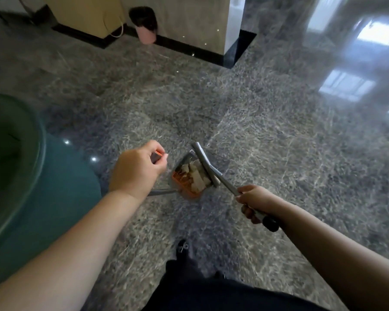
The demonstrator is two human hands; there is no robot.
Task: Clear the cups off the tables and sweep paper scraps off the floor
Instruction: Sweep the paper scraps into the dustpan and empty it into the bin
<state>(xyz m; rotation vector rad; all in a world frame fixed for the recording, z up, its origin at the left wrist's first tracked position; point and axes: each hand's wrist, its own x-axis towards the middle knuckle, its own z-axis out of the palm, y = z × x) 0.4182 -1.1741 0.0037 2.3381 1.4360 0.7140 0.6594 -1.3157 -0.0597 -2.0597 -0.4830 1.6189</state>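
— Paper scraps (pixel 197 176): location?
— Pale pieces lying inside the orange dustpan (pixel 190 179), which sits on the grey marble floor (pixel 279 142) between the two hands. The grey broom head (pixel 206 163) lies across the pan's far edge, touching it.
— Largest items first, please.
— The floor fills the view. A green round surface (pixel 20 164) stands at the left edge. A cream pillar with a black base (pixel 238 49) stands far off, with a pink bin (pixel 145 25) beside it.
— Left hand (pixel 136 169)?
— Arm extended forward, knuckles up, its grip curled tight on the top of the dustpan handle (pixel 158 156).
— Right hand (pixel 257 202)?
— Arm reaching in from the right, its grip wrapped round the broom's metal handle (pixel 230 189), just above the black end cap.
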